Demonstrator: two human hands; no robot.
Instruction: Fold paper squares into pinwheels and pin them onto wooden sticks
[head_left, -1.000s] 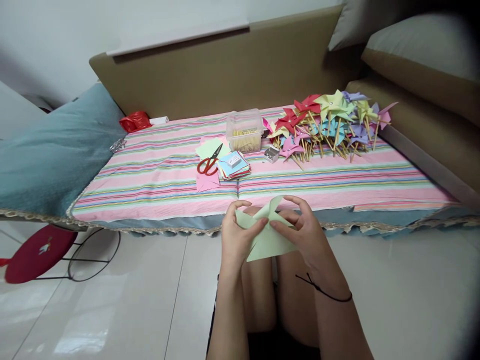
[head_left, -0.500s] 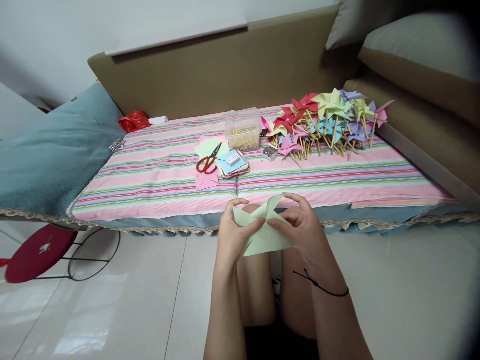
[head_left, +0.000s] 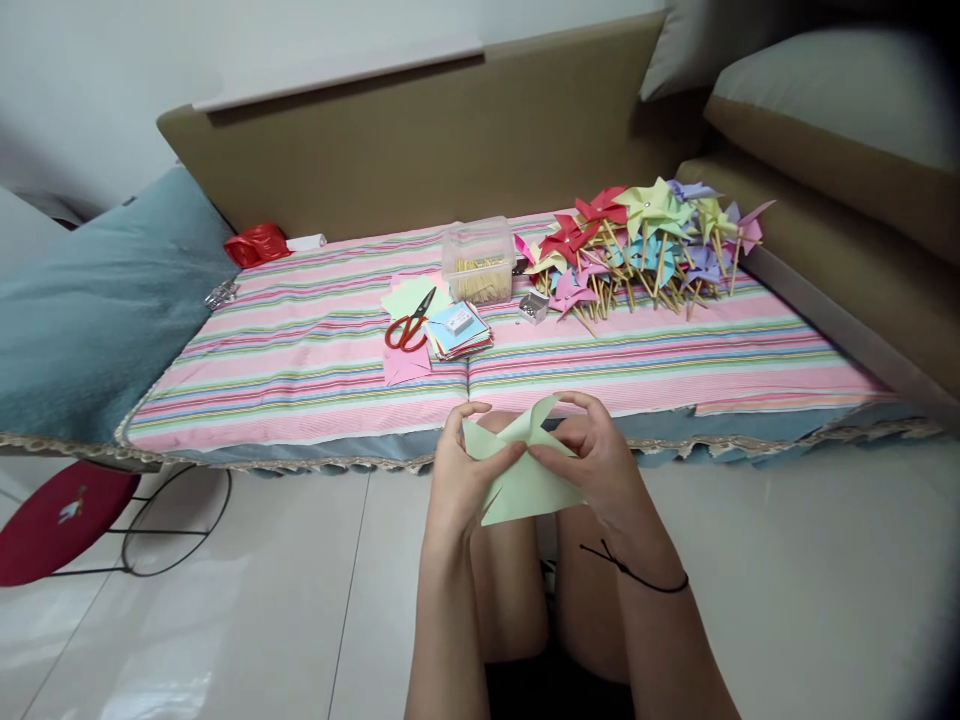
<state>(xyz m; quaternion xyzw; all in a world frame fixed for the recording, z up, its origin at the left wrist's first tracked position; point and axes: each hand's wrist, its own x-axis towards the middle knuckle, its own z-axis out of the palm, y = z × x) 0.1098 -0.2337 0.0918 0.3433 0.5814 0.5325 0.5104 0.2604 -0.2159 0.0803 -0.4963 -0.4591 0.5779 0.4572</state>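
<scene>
A pale green paper (head_left: pixel 529 485) with slits and curled-in corners is held above the knees, in front of the sofa edge. My left hand (head_left: pixel 465 465) grips its left side, thumb pressed near the middle. On the right side my right hand (head_left: pixel 596 455) pinches it, the thumb also near the centre and the fingers behind the sheet. Both thumb tips lie close together over the folded part. What the fingers behind the paper touch is hidden.
On the striped cloth (head_left: pixel 315 330) lie red-handled scissors (head_left: pixel 409 332), a stack of coloured papers (head_left: pixel 465 340), a clear box of sticks (head_left: pixel 480 265), a small open box (head_left: pixel 533 307) and several pinwheels (head_left: pixel 645 240). A red stool (head_left: pixel 67 520) stands at left.
The whole view has shifted slightly, so the sofa items appear a little further left. Both hands still hold the green paper, whose lower edge has tilted slightly.
</scene>
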